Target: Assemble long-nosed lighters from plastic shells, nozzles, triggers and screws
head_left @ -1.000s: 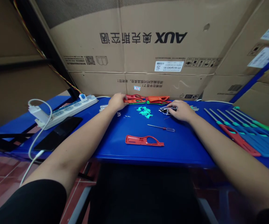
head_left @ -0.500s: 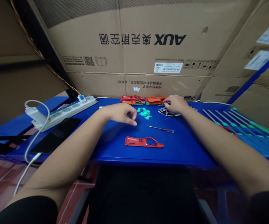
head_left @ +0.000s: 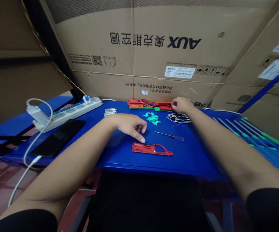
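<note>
My right hand point(head_left: 181, 105) has its fingers closed on the end of an orange shell piece point(head_left: 162, 103) in the stack at the back of the blue table. Just above the table, my left hand point(head_left: 132, 126) hangs with loosely curled fingers and nothing between them. Below it lies a red shell half point(head_left: 151, 149) with an oval opening. Small turquoise parts point(head_left: 152, 118) are heaped in the middle. A screwdriver point(head_left: 169, 136) lies to their front right. Black and white wired parts point(head_left: 178, 118) sit beneath my right hand. Another red and green stack point(head_left: 140, 103) stands at the back.
On the left are a power strip point(head_left: 69, 112) with plugs and a black phone point(head_left: 57, 138) on a white cable. Metal cylinders point(head_left: 110, 111) lie behind my left wrist. Blue and green parts with rods point(head_left: 262, 138) fill the right side. Cardboard point(head_left: 139, 58) stands behind.
My left hand has moved toward the front, nearer the red shell half. My right hand has shifted from over the wired parts to the orange piece's end. The view has shifted slightly.
</note>
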Demonstrator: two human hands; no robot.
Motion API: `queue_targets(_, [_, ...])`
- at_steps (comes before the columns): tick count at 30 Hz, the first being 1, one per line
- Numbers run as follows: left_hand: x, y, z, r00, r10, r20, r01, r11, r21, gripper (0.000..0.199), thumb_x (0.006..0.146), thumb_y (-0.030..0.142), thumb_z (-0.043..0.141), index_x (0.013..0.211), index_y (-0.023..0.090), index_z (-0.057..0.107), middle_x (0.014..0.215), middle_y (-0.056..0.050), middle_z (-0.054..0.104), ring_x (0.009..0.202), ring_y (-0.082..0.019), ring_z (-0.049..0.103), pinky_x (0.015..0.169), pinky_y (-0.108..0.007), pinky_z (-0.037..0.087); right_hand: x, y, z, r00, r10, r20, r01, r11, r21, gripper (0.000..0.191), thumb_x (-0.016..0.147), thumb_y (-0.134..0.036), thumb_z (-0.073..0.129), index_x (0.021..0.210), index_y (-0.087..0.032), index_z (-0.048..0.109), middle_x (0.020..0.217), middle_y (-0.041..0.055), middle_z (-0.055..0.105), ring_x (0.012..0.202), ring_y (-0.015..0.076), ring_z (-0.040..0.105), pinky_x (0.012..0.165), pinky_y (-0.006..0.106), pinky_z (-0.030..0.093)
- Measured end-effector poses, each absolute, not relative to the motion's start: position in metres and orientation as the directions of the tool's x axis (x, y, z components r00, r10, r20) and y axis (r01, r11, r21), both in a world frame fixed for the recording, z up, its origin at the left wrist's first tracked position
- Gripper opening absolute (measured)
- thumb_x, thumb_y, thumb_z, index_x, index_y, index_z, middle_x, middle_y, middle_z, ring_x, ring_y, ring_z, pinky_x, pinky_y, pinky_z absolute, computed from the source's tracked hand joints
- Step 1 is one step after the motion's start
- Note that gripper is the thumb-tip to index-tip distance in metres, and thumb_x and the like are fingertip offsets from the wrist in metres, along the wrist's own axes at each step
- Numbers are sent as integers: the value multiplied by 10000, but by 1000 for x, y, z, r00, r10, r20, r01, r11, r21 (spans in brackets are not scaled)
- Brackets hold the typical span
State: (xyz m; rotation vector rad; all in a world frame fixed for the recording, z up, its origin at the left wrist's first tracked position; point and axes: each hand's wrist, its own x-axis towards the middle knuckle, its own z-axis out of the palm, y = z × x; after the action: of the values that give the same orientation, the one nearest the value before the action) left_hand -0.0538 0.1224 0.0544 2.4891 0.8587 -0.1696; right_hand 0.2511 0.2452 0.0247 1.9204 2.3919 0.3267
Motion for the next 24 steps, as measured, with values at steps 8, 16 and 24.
queue_targets(8, [-65, 129, 53, 776, 601, -189, 622, -682, 385, 322, 848, 471, 631, 1006, 191, 644, 809, -4, 637, 680, -133, 566, 608, -230, 392, 237, 254, 23, -206, 959, 194, 962, 162, 220, 374, 968, -380, 604, 1284, -182, 586, 1272, 101, 615, 1069, 229, 637, 895, 448, 558])
queue_targets(16, [-69, 131, 58, 751, 653, -103, 642, -685, 345, 341, 868, 469, 611, 1065, 193, 647, 833, -4, 641, 686, -129, 569, 631, -235, 396, 228, 254, 26, -302, 942, 145, 904, 235, 357, 345, 967, -374, 605, 1257, -187, 605, 1286, 100, 612, 1087, 230, 629, 917, 453, 548])
queue_targets(24, [-70, 131, 60, 749, 662, -18, 628, -702, 336, 345, 874, 479, 609, 1069, 198, 656, 845, -9, 655, 703, -133, 586, 637, -238, 400, 217, 260, 29, -326, 941, 92, 879, 266, 396, 321, 969, -372, 604, 1229, -185, 620, 1258, 101, 627, 1063, 220, 637, 906, 435, 552])
